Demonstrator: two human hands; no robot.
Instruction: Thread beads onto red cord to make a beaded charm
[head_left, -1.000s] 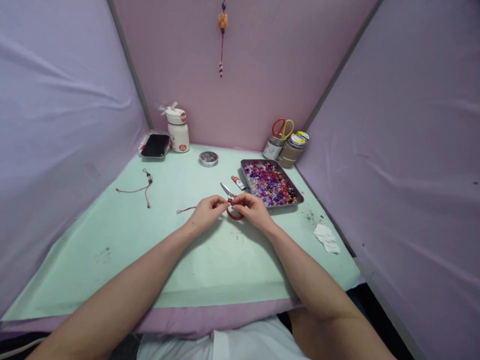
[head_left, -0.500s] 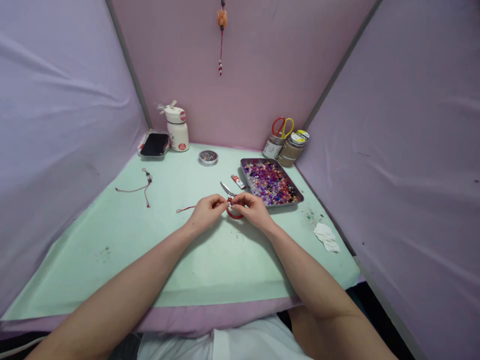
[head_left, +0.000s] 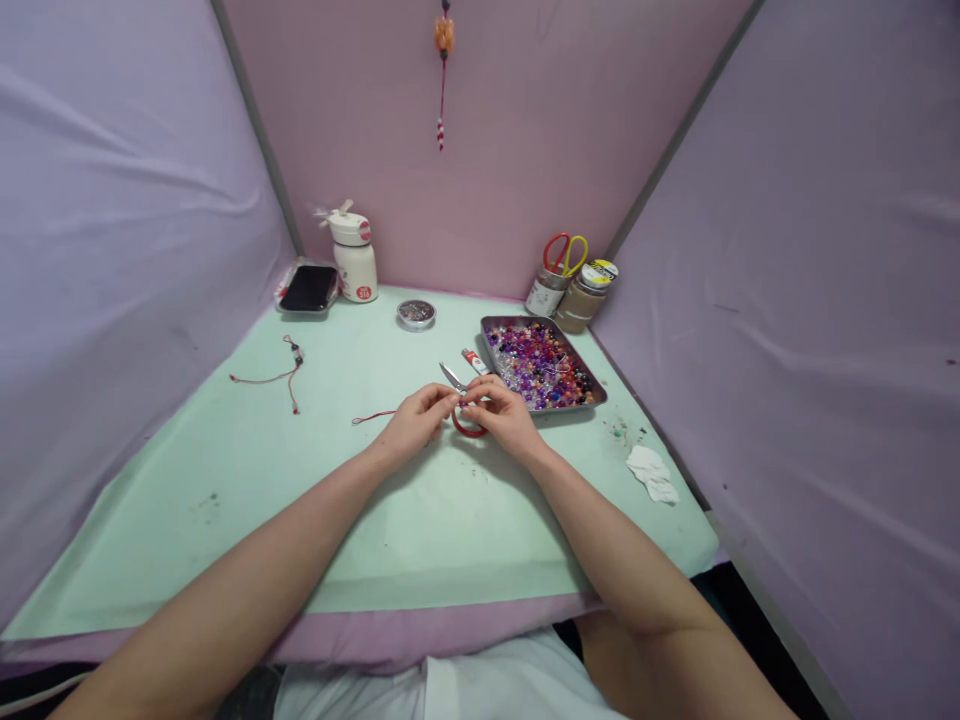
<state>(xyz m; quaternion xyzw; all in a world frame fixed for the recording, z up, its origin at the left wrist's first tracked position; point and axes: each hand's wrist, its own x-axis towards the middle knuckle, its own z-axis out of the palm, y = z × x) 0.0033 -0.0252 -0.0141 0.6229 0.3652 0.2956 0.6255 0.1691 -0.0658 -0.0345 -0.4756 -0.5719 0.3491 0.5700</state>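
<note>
My left hand (head_left: 415, 421) and my right hand (head_left: 501, 415) meet at the middle of the green mat (head_left: 337, 470), fingertips pinched together. A thin red cord (head_left: 373, 416) trails left from my left hand's fingers. Both hands seem to pinch this cord where they touch; the exact hold is hidden by the fingers. Red-handled scissors (head_left: 462, 400) lie on the mat just beneath and behind the fingertips, blades pointing to the back left. A metal tray of purple, pink and clear beads (head_left: 543, 365) stands right behind my right hand.
A red lighter (head_left: 473, 361) lies left of the tray. At the back stand a small round tin (head_left: 416, 314), a white bottle (head_left: 355, 258), a phone (head_left: 309, 288) and jars with scissors (head_left: 571, 285). A finished cord piece (head_left: 283, 372) lies left, a crumpled tissue (head_left: 652, 474) right. Cloth walls enclose the table.
The fingertips of both hands have drawn slightly closer over the scissors. Otherwise the scene is unchanged.
</note>
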